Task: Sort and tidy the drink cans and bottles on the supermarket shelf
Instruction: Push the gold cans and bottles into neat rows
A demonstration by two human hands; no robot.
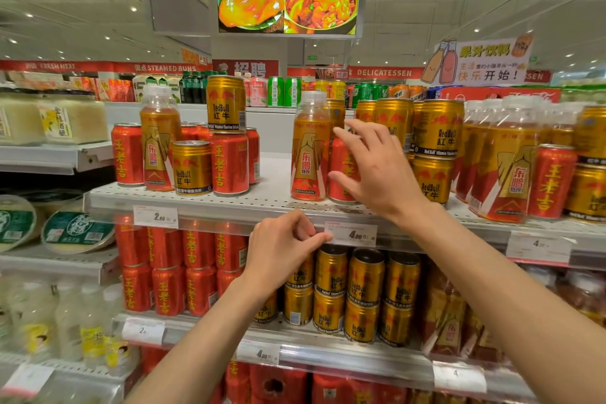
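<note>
The top shelf holds mixed drinks. At its left stand red cans, a gold Red Bull can, a gold-labelled bottle and another gold can stacked on a red one. In the middle an orange bottle stands beside a red can. My right hand is spread open right in front of that red can, fingers apart, not closed on it. My left hand hovers at the shelf's front edge, fingers loosely curled, holding nothing. Gold cans are stacked to the right.
Below, a shelf carries rows of red cans and stacked gold cans. Price tags line the shelf edges. More bottles and cans crowd the top shelf's right end. Tubs sit on the left shelving.
</note>
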